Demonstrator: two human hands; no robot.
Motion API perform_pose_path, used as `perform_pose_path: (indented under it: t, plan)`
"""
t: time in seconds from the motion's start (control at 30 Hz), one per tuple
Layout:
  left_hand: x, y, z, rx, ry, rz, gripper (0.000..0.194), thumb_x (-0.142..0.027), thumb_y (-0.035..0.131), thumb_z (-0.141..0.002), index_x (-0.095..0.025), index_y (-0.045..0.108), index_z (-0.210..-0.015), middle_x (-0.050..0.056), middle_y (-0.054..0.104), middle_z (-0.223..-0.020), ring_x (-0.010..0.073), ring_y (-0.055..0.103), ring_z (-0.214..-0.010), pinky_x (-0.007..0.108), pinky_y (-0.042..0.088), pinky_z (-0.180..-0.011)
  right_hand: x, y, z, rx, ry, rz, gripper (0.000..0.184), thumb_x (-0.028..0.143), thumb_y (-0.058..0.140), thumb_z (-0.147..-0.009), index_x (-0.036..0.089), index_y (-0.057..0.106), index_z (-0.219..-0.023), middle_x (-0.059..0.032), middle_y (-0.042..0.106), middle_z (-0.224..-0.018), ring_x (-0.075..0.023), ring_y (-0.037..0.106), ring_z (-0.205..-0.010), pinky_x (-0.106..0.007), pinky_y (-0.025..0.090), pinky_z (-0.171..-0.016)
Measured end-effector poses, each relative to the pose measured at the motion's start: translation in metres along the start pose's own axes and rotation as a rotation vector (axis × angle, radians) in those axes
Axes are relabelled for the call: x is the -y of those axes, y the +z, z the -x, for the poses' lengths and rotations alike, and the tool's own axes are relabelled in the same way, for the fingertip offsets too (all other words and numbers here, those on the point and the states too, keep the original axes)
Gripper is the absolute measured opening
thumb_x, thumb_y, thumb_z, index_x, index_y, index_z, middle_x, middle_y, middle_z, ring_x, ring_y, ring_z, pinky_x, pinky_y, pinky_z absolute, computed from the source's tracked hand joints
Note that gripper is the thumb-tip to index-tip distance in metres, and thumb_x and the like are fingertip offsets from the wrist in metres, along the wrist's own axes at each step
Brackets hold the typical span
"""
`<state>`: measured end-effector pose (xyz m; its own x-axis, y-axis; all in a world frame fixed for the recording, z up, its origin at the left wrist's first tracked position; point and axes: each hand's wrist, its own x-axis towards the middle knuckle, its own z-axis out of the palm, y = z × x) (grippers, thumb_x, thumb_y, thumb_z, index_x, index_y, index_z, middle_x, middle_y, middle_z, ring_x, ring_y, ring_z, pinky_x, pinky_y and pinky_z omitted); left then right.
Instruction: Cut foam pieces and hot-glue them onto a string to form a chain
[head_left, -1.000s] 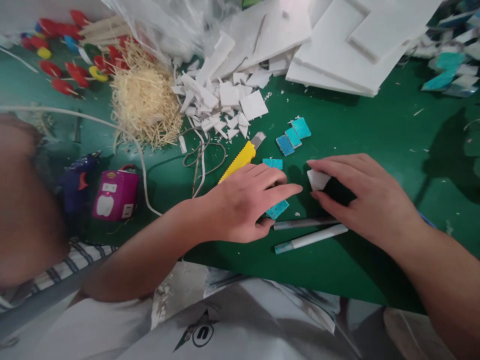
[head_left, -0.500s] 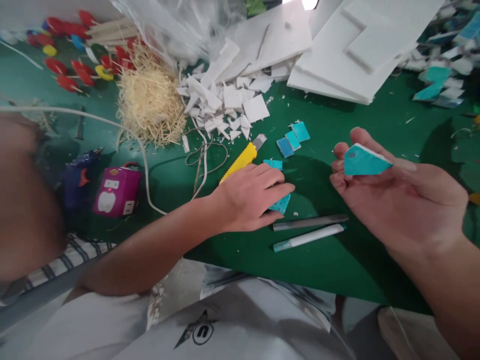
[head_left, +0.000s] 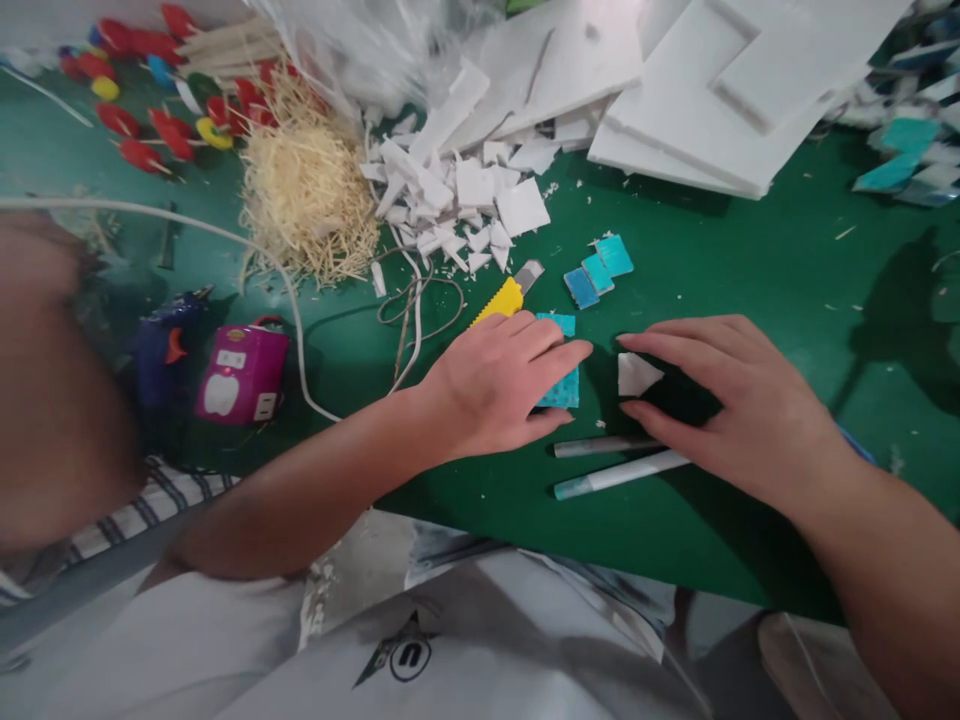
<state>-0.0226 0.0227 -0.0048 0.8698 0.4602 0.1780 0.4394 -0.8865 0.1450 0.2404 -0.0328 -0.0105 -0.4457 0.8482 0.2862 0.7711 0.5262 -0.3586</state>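
My left hand [head_left: 499,390] lies palm down on the green table [head_left: 750,260], fingers stretched over a teal foam square [head_left: 561,391], with another teal piece [head_left: 556,323] just beyond the fingertips. My right hand [head_left: 720,400] rests to the right of it, fingers curved around a small white foam piece [head_left: 636,373] that lies white side up on the table. A yellow utility knife [head_left: 504,296] pokes out behind my left hand. Two pens, one grey [head_left: 600,446] and one white with a teal cap [head_left: 619,474], lie under my right hand's near edge.
Three small teal squares [head_left: 598,272] sit beyond the hands. White foam scraps [head_left: 465,195] and large white foam boards [head_left: 697,110] fill the back. A straw-like stick pile [head_left: 307,195], red spoons [head_left: 150,140], a purple power strip [head_left: 241,375] and a blue glue gun [head_left: 161,345] are at left.
My right hand, which had lifted the piece teal face up, has come back down and set it on the table white side up. The left hand barely shifted.
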Motion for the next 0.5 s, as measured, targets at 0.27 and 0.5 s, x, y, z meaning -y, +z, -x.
perform_pose_path:
  t: [0.27,0.5]
  plan:
    - [0.005,-0.003,0.0,-0.076,0.126,0.126,0.034,-0.029,0.047,-0.102,-0.009,0.066,-0.123,0.008,0.075,-0.095,0.0228,0.069,-0.083,0.037,0.051,-0.075,-0.006,-0.001,0.0,0.025,-0.003,-0.067,0.04,0.025,0.065,-0.092,0.028,0.065,-0.132,-0.0079,0.077,-0.115,-0.0273,0.072,-0.101,-0.045,0.06,-0.082]
    - [0.013,-0.004,-0.001,-0.113,-0.04,0.083,0.037,-0.025,0.037,-0.108,-0.01,0.064,-0.129,0.006,0.078,-0.092,0.0194,0.073,-0.083,0.033,0.052,-0.073,-0.005,-0.003,-0.002,0.054,0.04,-0.103,0.037,0.031,0.063,-0.092,0.027,0.068,-0.128,-0.0082,0.078,-0.113,-0.0281,0.072,-0.101,-0.047,0.059,-0.084]
